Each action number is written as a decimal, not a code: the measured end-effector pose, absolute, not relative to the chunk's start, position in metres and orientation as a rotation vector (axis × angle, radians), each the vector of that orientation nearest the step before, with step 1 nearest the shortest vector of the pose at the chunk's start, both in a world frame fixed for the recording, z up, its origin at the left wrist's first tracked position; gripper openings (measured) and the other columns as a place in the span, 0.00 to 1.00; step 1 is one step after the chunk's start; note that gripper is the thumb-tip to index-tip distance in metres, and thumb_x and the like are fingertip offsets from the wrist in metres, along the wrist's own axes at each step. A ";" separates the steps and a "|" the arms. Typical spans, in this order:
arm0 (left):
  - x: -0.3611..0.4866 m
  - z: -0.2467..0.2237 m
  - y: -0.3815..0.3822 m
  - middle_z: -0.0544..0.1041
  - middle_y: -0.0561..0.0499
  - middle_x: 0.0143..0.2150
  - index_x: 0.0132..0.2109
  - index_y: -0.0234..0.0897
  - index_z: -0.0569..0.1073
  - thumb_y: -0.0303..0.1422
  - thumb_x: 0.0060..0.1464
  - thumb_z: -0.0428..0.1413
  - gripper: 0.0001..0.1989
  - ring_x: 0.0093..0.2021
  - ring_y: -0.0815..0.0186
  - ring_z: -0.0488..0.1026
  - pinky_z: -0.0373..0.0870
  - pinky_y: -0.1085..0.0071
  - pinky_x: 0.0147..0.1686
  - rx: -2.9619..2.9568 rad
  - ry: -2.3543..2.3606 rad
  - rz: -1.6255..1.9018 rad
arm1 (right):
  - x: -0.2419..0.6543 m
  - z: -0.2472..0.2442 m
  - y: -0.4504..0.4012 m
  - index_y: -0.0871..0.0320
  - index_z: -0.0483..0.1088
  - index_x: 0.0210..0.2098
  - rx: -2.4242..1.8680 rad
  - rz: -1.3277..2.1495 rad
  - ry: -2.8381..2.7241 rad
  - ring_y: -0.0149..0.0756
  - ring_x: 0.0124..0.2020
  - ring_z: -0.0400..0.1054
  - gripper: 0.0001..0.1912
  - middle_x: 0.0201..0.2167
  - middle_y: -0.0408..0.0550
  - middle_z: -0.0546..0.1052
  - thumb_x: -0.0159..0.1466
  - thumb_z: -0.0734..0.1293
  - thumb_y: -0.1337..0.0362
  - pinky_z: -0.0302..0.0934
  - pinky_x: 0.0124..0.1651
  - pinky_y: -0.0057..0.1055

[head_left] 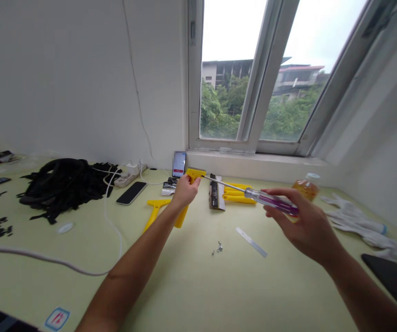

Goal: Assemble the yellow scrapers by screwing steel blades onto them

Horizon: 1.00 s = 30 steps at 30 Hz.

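Note:
My left hand (184, 191) grips a yellow plastic scraper (183, 216) by its handle, with the scraper's head (195, 174) raised above the hand. My right hand (305, 226) holds a screwdriver (271, 199) with a clear purple-striped handle. Its thin steel shaft points left, and the tip reaches the scraper's head, touching it or very close. Below the hands, a few small screws (219, 247) and a flat metal strip (251, 241) lie on the pale green tabletop (184, 286). Another yellow scraper (155, 210) lies near my left wrist.
More yellow scrapers (238, 193) and a black-and-white package (215, 193) lie ahead. White gloves (357, 220) and an amber jar (305, 189) sit to the right. To the left are black strips (65, 189), a power strip (127, 177), cables and phones (131, 192).

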State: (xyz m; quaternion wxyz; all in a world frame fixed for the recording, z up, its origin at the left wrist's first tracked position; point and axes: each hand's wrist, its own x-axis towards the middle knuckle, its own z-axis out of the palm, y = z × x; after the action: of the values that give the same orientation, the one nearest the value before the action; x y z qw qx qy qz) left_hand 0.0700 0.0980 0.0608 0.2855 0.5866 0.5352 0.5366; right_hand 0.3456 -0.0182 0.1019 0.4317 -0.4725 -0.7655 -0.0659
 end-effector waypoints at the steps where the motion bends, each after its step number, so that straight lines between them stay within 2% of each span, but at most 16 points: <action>1: 0.070 0.061 0.098 0.67 0.54 0.21 0.30 0.35 0.70 0.43 0.50 0.57 0.14 0.22 0.69 0.65 0.61 0.73 0.23 1.582 1.423 1.417 | 0.346 0.104 -0.019 0.56 0.69 0.46 -1.191 -0.219 -1.888 0.37 0.28 0.75 0.15 0.36 0.51 0.80 0.64 0.66 0.54 0.68 0.33 0.33; 4: 0.070 0.061 0.097 0.67 0.54 0.20 0.30 0.35 0.70 0.42 0.49 0.58 0.14 0.22 0.68 0.66 0.61 0.73 0.23 1.638 1.392 1.356 | 0.351 0.106 -0.018 0.57 0.72 0.42 -1.239 -0.260 -1.829 0.31 0.16 0.69 0.16 0.24 0.47 0.79 0.65 0.65 0.52 0.64 0.25 0.29; 7: 0.073 0.058 0.096 0.67 0.54 0.19 0.30 0.35 0.70 0.42 0.49 0.58 0.13 0.22 0.68 0.66 0.61 0.74 0.23 1.633 1.381 1.327 | 0.356 0.105 -0.014 0.57 0.73 0.42 -1.290 -0.127 -1.795 0.29 0.13 0.66 0.17 0.18 0.42 0.76 0.64 0.65 0.50 0.61 0.21 0.26; 13: 0.072 0.053 0.100 0.64 0.57 0.18 0.28 0.36 0.68 0.41 0.49 0.58 0.13 0.18 0.71 0.62 0.57 0.75 0.19 1.616 1.360 1.337 | 0.355 0.105 -0.014 0.57 0.76 0.41 -1.262 -0.124 -1.816 0.32 0.17 0.71 0.17 0.23 0.46 0.80 0.63 0.67 0.50 0.63 0.23 0.27; 17: 0.062 0.059 0.105 0.62 0.58 0.16 0.26 0.37 0.64 0.39 0.50 0.58 0.13 0.15 0.74 0.58 0.53 0.76 0.16 1.499 1.381 1.420 | 0.356 0.115 -0.030 0.55 0.77 0.41 -1.193 -0.172 -1.756 0.32 0.19 0.72 0.12 0.21 0.43 0.79 0.63 0.68 0.55 0.63 0.24 0.27; 20: 0.056 0.067 0.104 0.59 0.60 0.15 0.27 0.38 0.63 0.38 0.52 0.56 0.12 0.13 0.75 0.56 0.51 0.77 0.14 1.395 1.362 1.477 | 0.340 0.112 -0.040 0.55 0.77 0.41 -1.104 -0.205 -1.841 0.30 0.21 0.72 0.10 0.26 0.43 0.81 0.63 0.69 0.58 0.63 0.27 0.27; 22: 0.055 0.070 0.103 0.59 0.60 0.14 0.27 0.38 0.62 0.37 0.53 0.55 0.12 0.12 0.75 0.56 0.51 0.77 0.14 1.392 1.343 1.492 | 0.317 0.099 -0.044 0.56 0.77 0.43 -0.984 -0.213 -1.997 0.29 0.23 0.72 0.10 0.30 0.44 0.82 0.64 0.68 0.62 0.63 0.30 0.28; 25: 0.057 0.071 0.101 0.61 0.59 0.14 0.26 0.37 0.63 0.37 0.52 0.55 0.11 0.12 0.74 0.57 0.52 0.77 0.14 1.490 1.354 1.447 | 0.277 0.068 -0.048 0.58 0.75 0.42 -0.895 -0.255 -2.175 0.29 0.20 0.67 0.09 0.21 0.41 0.77 0.66 0.64 0.64 0.58 0.32 0.30; 27: 0.060 0.069 0.101 0.63 0.58 0.15 0.26 0.37 0.64 0.36 0.51 0.55 0.11 0.13 0.74 0.59 0.54 0.76 0.15 1.558 1.361 1.384 | 0.255 0.046 -0.053 0.58 0.75 0.39 -0.914 -0.314 -2.222 0.30 0.19 0.65 0.09 0.18 0.41 0.74 0.67 0.63 0.64 0.54 0.31 0.32; 30: 0.061 0.069 0.099 0.64 0.57 0.17 0.27 0.37 0.64 0.32 0.48 0.55 0.07 0.15 0.73 0.61 0.56 0.76 0.16 1.642 1.379 1.266 | 0.233 0.019 -0.068 0.57 0.72 0.43 -0.953 -0.350 -2.301 0.32 0.20 0.66 0.09 0.20 0.42 0.74 0.67 0.62 0.64 0.51 0.31 0.34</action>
State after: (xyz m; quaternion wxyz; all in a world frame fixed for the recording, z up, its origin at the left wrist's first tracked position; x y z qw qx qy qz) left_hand 0.0611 0.0993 0.0689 0.3200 0.6249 0.5245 0.4816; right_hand 0.2331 -0.0684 0.0190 0.3081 -0.3605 -0.8704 -0.1324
